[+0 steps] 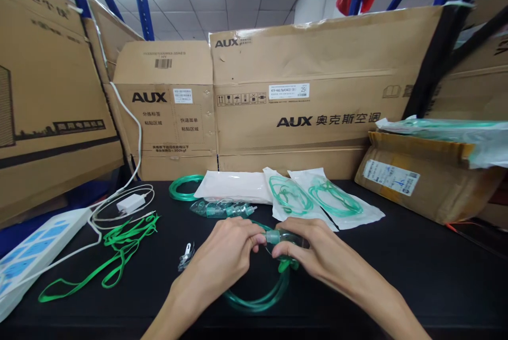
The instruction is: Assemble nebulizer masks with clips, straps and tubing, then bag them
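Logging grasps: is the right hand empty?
No, the right hand holds a clear plastic piece between its thumb and fingers.

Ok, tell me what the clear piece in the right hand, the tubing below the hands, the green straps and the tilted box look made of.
Clear piece: probably plastic, see-through and glossy.
Tubing: likely soft plastic, smooth, translucent green, curving without kinks.
Green straps: perhaps fabric or elastic, flat and limp; weave too small to tell.
Tilted box: likely cardboard, matt brown, creased.
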`<state>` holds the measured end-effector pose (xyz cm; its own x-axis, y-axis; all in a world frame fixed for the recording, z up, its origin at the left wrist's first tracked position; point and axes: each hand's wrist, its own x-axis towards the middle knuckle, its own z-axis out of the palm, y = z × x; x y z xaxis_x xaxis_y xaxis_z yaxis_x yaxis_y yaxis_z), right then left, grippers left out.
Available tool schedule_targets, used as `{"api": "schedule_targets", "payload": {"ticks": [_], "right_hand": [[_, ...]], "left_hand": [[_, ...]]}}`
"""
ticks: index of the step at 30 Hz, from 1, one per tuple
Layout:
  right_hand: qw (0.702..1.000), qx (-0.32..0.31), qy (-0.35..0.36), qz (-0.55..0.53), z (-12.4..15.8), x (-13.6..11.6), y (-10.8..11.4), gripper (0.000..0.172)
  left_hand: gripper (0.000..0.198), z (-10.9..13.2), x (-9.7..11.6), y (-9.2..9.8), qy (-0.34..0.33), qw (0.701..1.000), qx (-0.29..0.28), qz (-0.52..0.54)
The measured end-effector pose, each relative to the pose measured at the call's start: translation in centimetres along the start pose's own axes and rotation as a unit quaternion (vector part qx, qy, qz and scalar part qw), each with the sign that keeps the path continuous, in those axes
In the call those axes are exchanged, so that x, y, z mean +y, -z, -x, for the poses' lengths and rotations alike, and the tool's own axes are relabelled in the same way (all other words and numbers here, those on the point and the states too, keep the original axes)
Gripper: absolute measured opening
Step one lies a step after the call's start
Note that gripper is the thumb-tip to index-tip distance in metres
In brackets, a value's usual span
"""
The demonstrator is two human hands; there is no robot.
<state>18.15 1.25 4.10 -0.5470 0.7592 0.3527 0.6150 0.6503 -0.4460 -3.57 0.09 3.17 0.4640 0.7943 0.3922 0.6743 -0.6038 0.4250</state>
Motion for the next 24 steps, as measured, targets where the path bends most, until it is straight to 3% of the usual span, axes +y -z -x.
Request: {"api": "schedule_targets", "payload": {"ticks": [10, 13, 15, 20, 24], "right_hand": [[0.998, 0.054, -0.026, 0.015, -0.6, 0.3, -1.5, 0.032], [0.998, 0.052, -0.004, 0.026, 0.1, 0.9, -1.9, 0.026], [0.998, 0.038, 0.009, 0.041, 0.7, 1.2, -1.9, 0.034], [0.995, 0.003, 0.076, 0.065, 1.6, 0.9, -1.8, 0.044], [0.988, 0.019, 0.132, 0.074, 2.0, 1.6, -2.7, 0.055]], "left_hand": [[0.033, 0.1, 0.5, -0.2, -0.002, 0.998, -0.014, -0.054], [0.026, 0.7, 0.4, 0.5, 0.011, 0.998, -0.047, -0.045], [0.02, 1.0, 0.1, 1.4, 0.013, 0.999, -0.052, -0.009], [0.027, 1.5, -0.7, 3.8, 0.032, 0.999, 0.009, -0.005], [0.028, 3.5, -1.0, 3.4, 0.04, 0.998, -0.027, -0.031]]}}
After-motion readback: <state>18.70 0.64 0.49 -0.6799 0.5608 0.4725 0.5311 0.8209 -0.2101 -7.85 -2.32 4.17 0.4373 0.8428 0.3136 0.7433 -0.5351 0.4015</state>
